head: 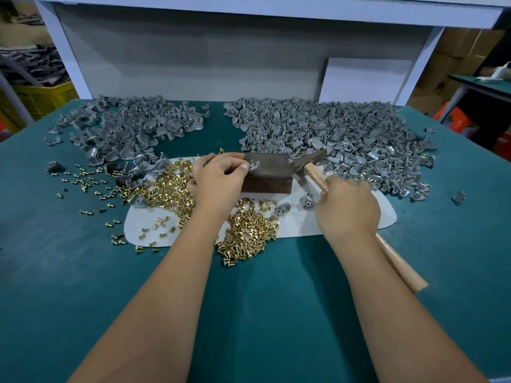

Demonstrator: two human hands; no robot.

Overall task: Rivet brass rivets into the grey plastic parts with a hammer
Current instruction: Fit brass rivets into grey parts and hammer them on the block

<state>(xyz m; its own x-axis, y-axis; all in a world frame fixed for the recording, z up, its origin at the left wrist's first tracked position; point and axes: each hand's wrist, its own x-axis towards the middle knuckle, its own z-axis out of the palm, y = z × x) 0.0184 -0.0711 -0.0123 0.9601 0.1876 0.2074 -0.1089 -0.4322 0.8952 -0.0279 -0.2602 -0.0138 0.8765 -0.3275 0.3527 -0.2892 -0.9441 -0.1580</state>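
Observation:
A dark metal block (272, 174) stands on a white sheet (301, 221) on the green table. My left hand (218, 176) pinches a small grey plastic part (253, 166) on top of the block's left end. My right hand (347, 208) grips the wooden handle (313, 172) of a hammer, and the hammer head (309, 160) hangs low just right of the block. Loose brass rivets (246, 232) lie heaped on the sheet under my left forearm and to its left.
Two large heaps of grey plastic parts fill the back of the table, one at left (130, 125), a bigger one at right (340, 134). Stray rivets (83, 178) dot the green mat at left. A white shelf frame (66, 51) rises behind. A yellow crate (41, 98) stands far left.

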